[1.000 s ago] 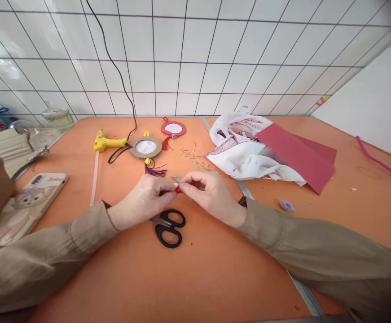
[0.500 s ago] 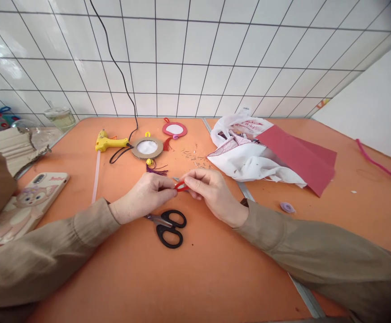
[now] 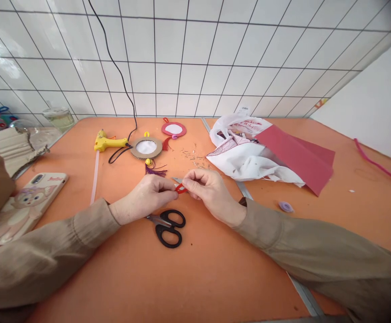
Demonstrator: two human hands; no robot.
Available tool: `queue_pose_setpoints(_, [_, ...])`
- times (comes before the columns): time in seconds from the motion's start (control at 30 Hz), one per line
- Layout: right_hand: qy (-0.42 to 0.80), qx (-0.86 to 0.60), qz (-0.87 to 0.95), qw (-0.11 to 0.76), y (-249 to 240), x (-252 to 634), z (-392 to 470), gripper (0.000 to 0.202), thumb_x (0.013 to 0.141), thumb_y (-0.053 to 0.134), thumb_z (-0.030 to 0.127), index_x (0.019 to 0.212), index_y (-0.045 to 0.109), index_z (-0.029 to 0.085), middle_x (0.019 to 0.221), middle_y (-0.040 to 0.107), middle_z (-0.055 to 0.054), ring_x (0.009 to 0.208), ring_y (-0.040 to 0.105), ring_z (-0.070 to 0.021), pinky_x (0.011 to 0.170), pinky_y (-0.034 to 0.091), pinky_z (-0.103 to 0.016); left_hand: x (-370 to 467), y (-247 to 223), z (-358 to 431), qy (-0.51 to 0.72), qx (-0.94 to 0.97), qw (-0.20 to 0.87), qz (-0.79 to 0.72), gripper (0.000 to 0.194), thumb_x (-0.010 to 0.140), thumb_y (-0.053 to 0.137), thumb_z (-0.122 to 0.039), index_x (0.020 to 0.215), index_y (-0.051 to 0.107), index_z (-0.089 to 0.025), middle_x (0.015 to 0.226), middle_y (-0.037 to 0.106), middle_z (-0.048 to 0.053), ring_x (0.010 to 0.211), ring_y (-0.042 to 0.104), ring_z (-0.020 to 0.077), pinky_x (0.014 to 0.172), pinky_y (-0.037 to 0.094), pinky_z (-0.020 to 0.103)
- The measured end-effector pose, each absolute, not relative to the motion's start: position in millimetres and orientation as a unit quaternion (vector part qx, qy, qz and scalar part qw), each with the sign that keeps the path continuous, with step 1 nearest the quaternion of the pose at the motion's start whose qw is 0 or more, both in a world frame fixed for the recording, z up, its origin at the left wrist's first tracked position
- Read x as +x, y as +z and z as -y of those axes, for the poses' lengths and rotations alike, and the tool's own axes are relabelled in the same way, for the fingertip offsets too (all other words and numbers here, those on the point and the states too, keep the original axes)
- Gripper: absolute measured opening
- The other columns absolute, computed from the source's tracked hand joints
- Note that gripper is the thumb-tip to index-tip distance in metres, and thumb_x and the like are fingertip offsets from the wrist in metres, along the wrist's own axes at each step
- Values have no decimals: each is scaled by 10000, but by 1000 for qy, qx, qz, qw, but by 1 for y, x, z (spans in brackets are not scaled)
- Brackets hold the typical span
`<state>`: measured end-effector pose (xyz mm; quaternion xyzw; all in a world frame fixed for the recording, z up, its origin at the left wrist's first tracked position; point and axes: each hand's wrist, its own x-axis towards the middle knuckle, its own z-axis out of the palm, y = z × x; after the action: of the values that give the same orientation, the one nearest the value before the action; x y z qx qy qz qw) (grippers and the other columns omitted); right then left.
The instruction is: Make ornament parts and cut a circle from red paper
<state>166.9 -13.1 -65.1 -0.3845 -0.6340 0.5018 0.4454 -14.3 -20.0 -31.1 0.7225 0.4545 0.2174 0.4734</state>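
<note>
My left hand (image 3: 144,198) and my right hand (image 3: 209,196) meet over the middle of the table, each with fingers pinched together. Between them they hold a small red pipe cleaner (image 3: 181,189), bent into a narrow loop; its ends are hidden by my fingertips. Black-handled scissors (image 3: 168,229) lie just below, with the blade tips under my left hand. Beyond my hands rests a round cardboard ring (image 3: 136,153) with a white centre, a yellow loop on top, a yellow bell (image 3: 148,162) and a dark purple tassel (image 3: 155,171).
Behind lies a red ring ornament (image 3: 182,132) with a red tassel. A yellow glue gun (image 3: 109,143) and a phone (image 3: 43,193) are left. On the right are a white bag (image 3: 249,163), red card sheets (image 3: 292,152), a purple roll (image 3: 286,207) and a pink pipe cleaner (image 3: 380,163).
The red loop has tilted slightly and looks narrower between my fingertips. Both hands stay in nearly the same place; the whole view has shifted a little.
</note>
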Motion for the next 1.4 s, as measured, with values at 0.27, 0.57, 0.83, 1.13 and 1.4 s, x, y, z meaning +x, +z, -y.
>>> queue_pose_setpoints(0.27, [495,-372,647,446,-63,168,14,299,869,566,427,701,586,181,582,502,29,526,427,-97,498,330,-259,-17,-35,19,270,687,490,-464,257,776,559,-346,587,543,-173,523,451,-46,473,329,80,456,239,249])
queue_pose_setpoints(0.57, [448,-362,691,437,-63,164,16,144,848,572,298,749,594,196,717,625,2,667,581,-130,639,472,-278,-14,-39,22,279,678,506,-455,319,806,559,-368,558,506,-176,493,390,-61,459,289,69,457,206,251])
queue_pose_setpoints(0.83, [451,-357,701,421,-58,164,20,83,833,592,283,827,606,202,808,645,-16,762,611,-152,691,515,-295,-19,-32,17,232,750,448,-428,262,810,539,-295,590,464,-175,574,356,-57,545,309,84,498,256,242])
queue_pose_setpoints(1.13, [435,-345,713,429,-59,163,19,112,849,584,277,765,551,211,701,556,20,593,495,-112,553,426,-265,-23,-27,15,203,753,467,-416,253,788,551,-244,561,465,-171,530,353,-66,515,292,71,474,232,226])
queue_pose_setpoints(1.4, [450,-381,697,409,-58,162,20,152,859,581,314,756,527,216,639,522,34,527,479,-105,498,401,-254,-23,-18,13,197,674,540,-464,195,744,586,-325,692,634,-142,525,514,-34,431,344,68,425,256,219])
